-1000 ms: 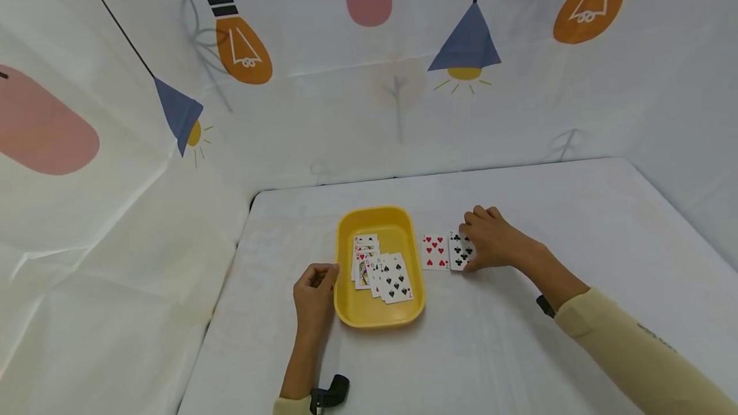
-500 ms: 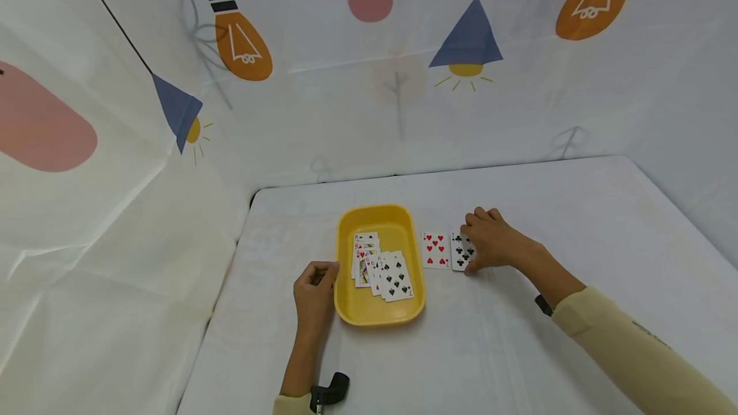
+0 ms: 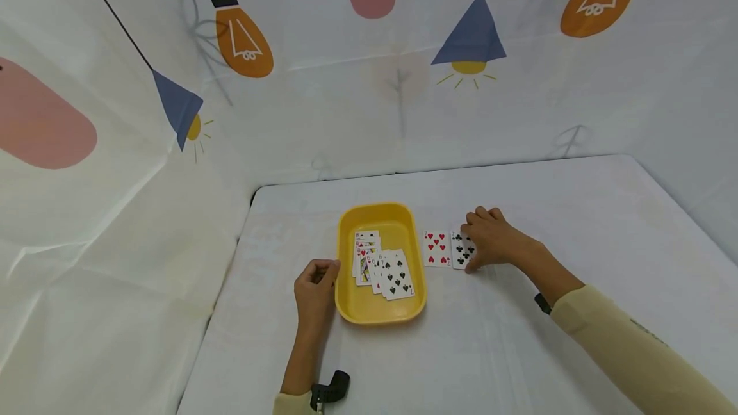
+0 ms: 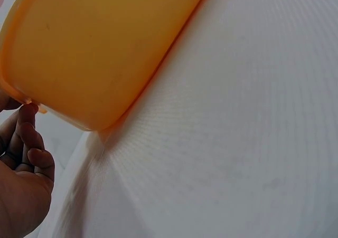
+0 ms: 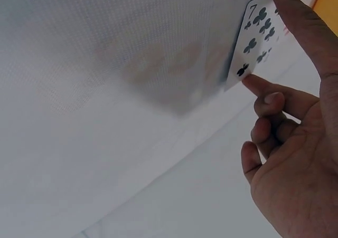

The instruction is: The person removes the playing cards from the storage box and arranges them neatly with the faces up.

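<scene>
My right hand (image 3: 492, 235) holds a seven of clubs (image 3: 459, 252) at the tabletop, thumb and index finger at opposite edges of the card. In the right wrist view the other fingers curl below the card. Just left of it lies a face-up seven of hearts (image 3: 437, 250), beside the yellow tray (image 3: 380, 316). At the tray's left side, my left hand (image 3: 314, 290) pinches the rim between thumb and fingers. Inside the tray lie two overlapping fans of face-up cards. A seven of spades (image 3: 399, 277) tops the right one; the left group includes a face card (image 3: 363, 274).
White cloth covers the table (image 3: 461, 351). Behind and to the left hangs a white fabric wall (image 3: 346, 114) printed with lamps and bulbs. Each wrist wears a black strap device (image 3: 331, 389).
The whole head view has shifted slightly. Both hands, the tray and the cards keep their places relative to one another.
</scene>
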`<state>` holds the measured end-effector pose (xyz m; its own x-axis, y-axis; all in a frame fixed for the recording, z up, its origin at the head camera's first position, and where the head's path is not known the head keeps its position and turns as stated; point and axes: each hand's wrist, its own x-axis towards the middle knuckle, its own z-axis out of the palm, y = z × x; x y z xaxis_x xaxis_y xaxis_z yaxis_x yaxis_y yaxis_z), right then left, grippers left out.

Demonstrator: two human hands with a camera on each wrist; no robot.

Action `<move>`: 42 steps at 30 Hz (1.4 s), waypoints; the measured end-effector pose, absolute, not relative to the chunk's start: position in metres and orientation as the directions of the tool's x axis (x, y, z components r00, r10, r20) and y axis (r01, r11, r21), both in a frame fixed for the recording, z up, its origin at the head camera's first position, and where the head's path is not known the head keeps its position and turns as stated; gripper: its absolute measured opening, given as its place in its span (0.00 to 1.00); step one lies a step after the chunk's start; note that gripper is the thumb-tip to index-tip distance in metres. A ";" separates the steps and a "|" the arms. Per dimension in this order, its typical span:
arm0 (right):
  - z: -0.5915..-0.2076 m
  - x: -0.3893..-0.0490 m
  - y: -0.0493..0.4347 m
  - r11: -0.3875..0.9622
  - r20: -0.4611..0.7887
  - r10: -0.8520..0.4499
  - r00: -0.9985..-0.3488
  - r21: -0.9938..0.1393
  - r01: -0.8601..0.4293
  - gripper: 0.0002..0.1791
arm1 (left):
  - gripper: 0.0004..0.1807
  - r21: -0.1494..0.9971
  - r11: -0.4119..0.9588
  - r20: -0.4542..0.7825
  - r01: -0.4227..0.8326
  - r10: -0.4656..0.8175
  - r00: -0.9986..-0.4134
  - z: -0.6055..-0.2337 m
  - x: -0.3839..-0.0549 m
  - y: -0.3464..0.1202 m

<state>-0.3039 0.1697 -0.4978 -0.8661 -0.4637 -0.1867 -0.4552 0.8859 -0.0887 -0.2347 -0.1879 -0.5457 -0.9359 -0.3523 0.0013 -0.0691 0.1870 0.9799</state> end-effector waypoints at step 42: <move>-0.464 -0.278 0.122 0.787 0.066 -0.570 -0.819 -0.240 -0.568 0.42 | 0.12 0.985 0.172 0.027 -0.032 -0.331 -0.943 -0.545 -0.234 -0.189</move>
